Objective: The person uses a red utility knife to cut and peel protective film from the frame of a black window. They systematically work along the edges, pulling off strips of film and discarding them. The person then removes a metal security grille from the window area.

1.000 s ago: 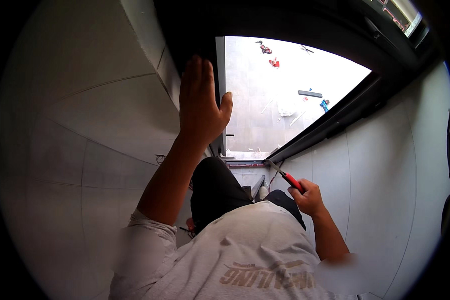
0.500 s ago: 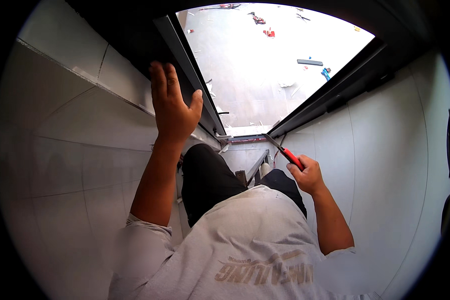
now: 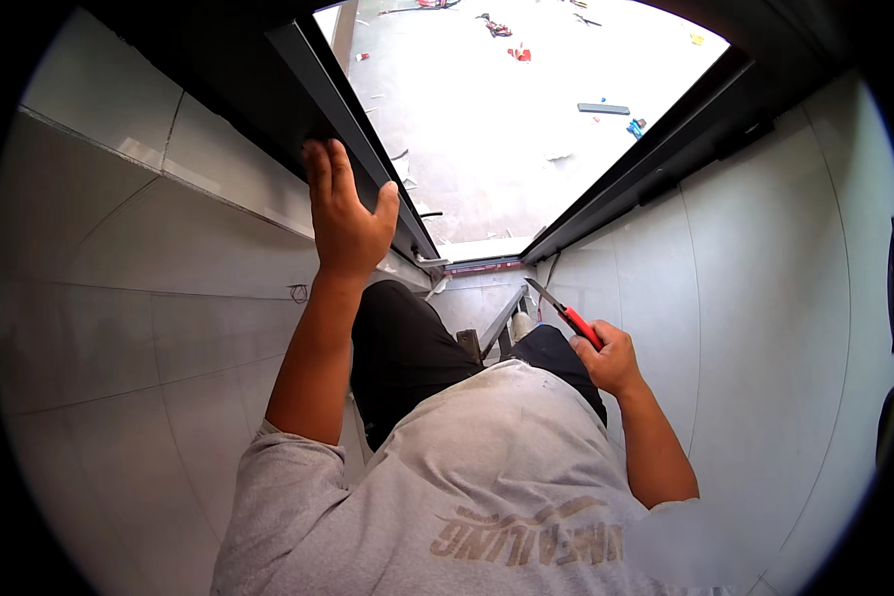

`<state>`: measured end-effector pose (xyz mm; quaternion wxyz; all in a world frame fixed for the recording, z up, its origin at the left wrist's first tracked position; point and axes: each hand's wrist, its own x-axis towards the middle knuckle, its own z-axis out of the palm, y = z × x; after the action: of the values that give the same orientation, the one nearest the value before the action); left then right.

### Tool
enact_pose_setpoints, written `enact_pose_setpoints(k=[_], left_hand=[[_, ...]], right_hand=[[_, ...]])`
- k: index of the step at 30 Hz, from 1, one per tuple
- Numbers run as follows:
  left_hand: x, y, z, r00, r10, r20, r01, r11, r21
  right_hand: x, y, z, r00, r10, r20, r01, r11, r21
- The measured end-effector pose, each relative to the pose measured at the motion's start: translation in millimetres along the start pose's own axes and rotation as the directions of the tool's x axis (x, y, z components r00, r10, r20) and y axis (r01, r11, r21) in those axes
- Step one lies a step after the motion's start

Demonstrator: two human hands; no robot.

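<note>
My left hand (image 3: 351, 214) is raised, fingers stretched and thumb apart. Its palm side rests on or very near the dark metal frame (image 3: 323, 109) of the opening, and nothing is held in it. Wrapped round a red and black utility knife (image 3: 578, 324) is my right hand (image 3: 611, 360), lower and to the right. The knife's long blade (image 3: 546, 294) is out and points up and left, its tip just below the frame's bottom right corner. From this view the blade appears apart from the frame.
Light tiled walls (image 3: 656, 288) flank me on both sides. Below, metal ladder-like legs (image 3: 502, 323) stand between my knees. Beyond the opening, a pale floor (image 3: 487, 149) carries scattered tools, a grey bar (image 3: 603, 108), a blue item (image 3: 636, 128) and scraps.
The view has shifted slightly. My left hand sits a little further over the dark frame, and the knife tip has dropped slightly away from the frame's corner.
</note>
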<state>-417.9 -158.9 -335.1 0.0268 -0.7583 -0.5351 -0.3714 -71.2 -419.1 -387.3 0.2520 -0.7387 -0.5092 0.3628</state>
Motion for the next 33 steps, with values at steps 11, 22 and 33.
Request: enact_pose_setpoints(k=[11,22,33], left_hand=[[-34,6,-33,0.954,-0.097,0.283,0.140,0.981,-0.135],[-162,54,-22,0.255,0.130,0.958,-0.037,0.991,-0.125],[-76,135,-44,0.226,0.039,0.973,0.253,0.963,-0.098]], right_hand=[[7,-11,4,0.998,-0.069,0.005,0.068,0.995,0.075],[38,44,-1,0.996,-0.006,0.091,-0.002,0.995,0.097],[80,14,-20,0.870,-0.156,0.468,-0.122,0.851,0.511]])
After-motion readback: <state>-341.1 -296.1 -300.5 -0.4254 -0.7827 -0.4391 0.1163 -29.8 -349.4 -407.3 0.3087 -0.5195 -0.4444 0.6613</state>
